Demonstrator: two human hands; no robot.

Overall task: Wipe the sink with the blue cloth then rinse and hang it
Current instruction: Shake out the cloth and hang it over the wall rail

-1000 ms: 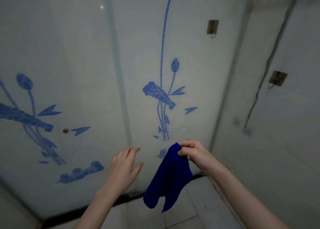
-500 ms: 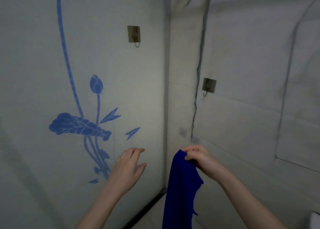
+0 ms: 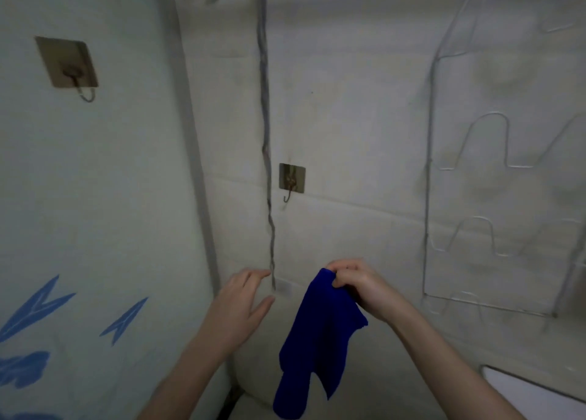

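Observation:
The blue cloth (image 3: pixel 317 340) hangs down limp in front of a tiled corner. My right hand (image 3: pixel 358 284) pinches its top edge between thumb and fingers. My left hand (image 3: pixel 242 305) is held up just left of the cloth, fingers spread, holding nothing. A square metal wall hook (image 3: pixel 291 180) is fixed to the wall above the hands, bare. A second metal hook (image 3: pixel 68 65) sits higher on the left wall, also bare. The sink is mostly out of view.
A dark cable (image 3: pixel 266 165) runs down the wall beside the nearer hook. Thin wire loops (image 3: pixel 488 140) lie against the right wall. The left wall has blue flower prints (image 3: pixel 38 305). A white rim (image 3: pixel 532 388) shows at the lower right.
My view has swung right, from the flowered wall to the corner with the hooks. The cloth stays pinched in my right hand; both hands keep roughly the same pose.

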